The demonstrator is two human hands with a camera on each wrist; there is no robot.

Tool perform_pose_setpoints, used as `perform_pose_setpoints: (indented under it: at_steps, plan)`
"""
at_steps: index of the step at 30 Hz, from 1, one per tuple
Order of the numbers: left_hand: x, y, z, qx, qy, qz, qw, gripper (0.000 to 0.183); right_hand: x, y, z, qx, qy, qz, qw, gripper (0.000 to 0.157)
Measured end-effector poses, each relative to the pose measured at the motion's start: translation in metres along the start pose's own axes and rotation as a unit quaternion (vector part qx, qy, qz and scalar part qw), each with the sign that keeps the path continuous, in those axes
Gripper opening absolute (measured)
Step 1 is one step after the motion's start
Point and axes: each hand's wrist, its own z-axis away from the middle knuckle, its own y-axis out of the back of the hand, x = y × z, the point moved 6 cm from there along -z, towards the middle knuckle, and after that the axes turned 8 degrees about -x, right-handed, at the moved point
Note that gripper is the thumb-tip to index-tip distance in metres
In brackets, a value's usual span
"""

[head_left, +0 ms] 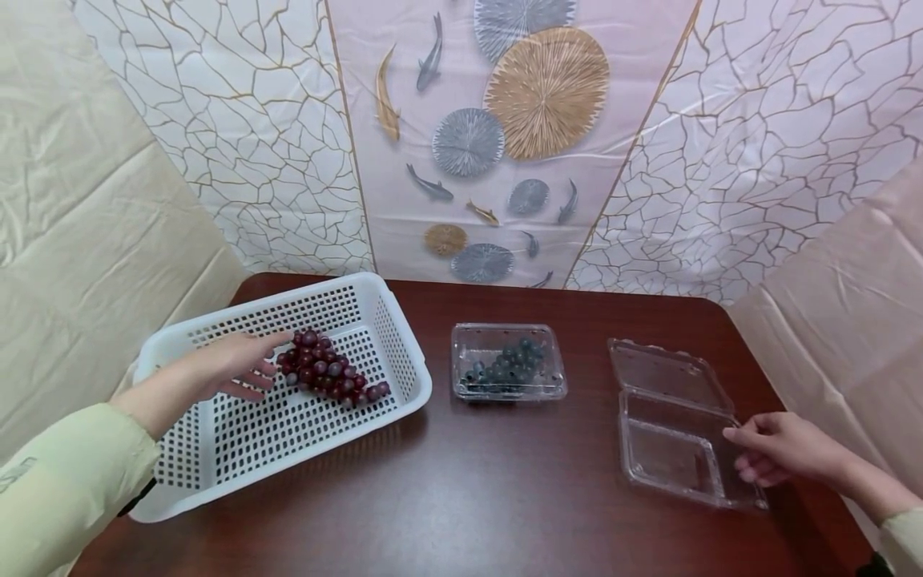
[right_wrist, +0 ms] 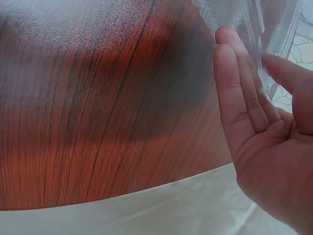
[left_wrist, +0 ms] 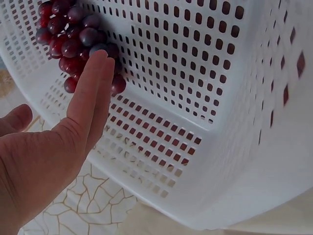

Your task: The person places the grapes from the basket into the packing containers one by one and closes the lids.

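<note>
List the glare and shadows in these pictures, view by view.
Head view: a pale glare patch on the dark wood tabletop; left wrist view: soft highlights on the red grapes; right wrist view: a dark, soft-edged shadow left of the right hand, whitish sheen at upper left, pale reflections on the clear clamshell.
</note>
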Motion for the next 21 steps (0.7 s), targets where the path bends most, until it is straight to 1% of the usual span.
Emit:
perform_pose_setpoints:
  at_steps: [4,7,11,17,21]
  plan:
    - [-0.001,-0.004,-0.003,-0.009,0.010,0.006,0.9999,0.093,-0.001,0.003,-0.006,0.022,0.010,0.007,1.000,0.028]
    - [-0.003,-0.005,-0.006,-0.011,0.016,0.020,0.9996,0.092,-0.005,0.005,-0.010,0.037,0.024,0.016,0.999,0.024]
    - [-0.007,-0.006,-0.010,-0.009,0.023,0.041,0.9989,0.090,-0.010,0.007,-0.015,0.041,0.049,0.025,0.998,0.020]
    - [-0.012,-0.006,-0.017,0.002,0.034,0.079,0.9963,0.091,-0.014,0.010,-0.023,0.050,0.056,0.015,0.997,0.017]
    - [-0.014,-0.007,-0.021,0.004,0.043,0.089,0.9951,0.092,-0.016,0.012,-0.028,0.053,0.058,0.010,0.997,0.017]
